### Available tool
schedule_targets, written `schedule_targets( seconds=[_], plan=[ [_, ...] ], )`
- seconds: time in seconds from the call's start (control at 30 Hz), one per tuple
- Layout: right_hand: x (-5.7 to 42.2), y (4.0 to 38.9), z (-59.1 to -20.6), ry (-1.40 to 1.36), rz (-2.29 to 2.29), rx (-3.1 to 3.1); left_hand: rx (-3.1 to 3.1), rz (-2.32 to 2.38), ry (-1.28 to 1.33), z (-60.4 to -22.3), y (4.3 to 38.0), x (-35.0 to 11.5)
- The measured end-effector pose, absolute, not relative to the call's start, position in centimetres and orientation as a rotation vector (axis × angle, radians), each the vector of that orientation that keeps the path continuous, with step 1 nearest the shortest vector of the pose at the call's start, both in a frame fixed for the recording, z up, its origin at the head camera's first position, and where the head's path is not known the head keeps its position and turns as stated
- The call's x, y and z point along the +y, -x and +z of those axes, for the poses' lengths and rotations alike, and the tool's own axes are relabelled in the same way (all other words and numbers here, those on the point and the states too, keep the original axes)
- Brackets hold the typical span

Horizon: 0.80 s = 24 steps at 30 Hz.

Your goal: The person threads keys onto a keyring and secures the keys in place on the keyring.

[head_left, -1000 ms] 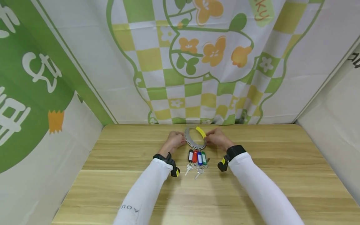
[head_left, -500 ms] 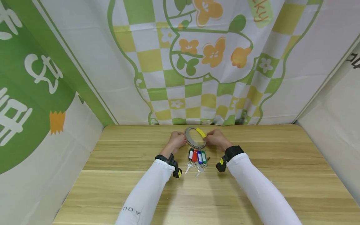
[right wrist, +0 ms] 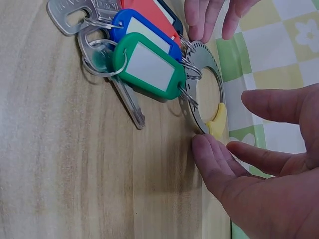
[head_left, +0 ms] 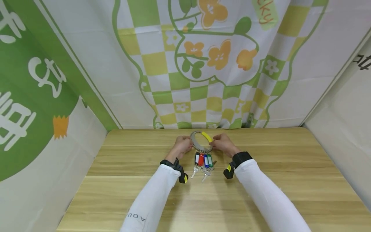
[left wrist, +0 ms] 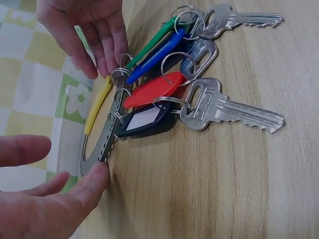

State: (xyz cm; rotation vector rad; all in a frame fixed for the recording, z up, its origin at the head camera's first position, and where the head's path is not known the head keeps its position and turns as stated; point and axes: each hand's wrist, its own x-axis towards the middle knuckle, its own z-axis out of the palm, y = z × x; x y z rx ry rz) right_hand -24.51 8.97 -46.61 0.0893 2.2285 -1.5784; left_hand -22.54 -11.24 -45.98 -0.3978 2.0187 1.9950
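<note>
A flat grey metal key ring (head_left: pixel 196 145) with small holes along its rim and a yellow grip (head_left: pixel 207 136) lies near the back of the table. From its near side hang black (left wrist: pixel 144 119), red (left wrist: pixel 153 91), blue (left wrist: pixel 155 57) and green (right wrist: pixel 149 67) key tags, each with wire loops. Silver keys (left wrist: pixel 234 110) fan out toward the front. My left hand (head_left: pixel 182 145) touches the ring's left edge with a fingertip, fingers spread. On the other side my right hand (head_left: pixel 224 144) has fingertips at the rim beside the yellow grip, its fingers loosely parted.
The wooden table (head_left: pixel 139 199) reaches back to a hanging curtain (head_left: pixel 185 96) with green and yellow checks, close behind the ring. A green and white printed sheet (head_left: pixel 34 106) borders the left side. White sleeves and black wrist cameras (head_left: pixel 242 158) cover both forearms.
The tags and keys have shifted slightly toward the back of the table. Both hands stay at the ring's sides, and the head view has turned a little.
</note>
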Motion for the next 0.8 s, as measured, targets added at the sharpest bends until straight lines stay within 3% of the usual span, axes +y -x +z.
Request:
schedule_targets(
  seconds=[0.8],
  plan=[
    [9.66, 24.15, -46.81, -0.032, -1.565, 2.262, 2.037, 1.956, 0.353, -46.37, 22.85, -10.75]
  ],
)
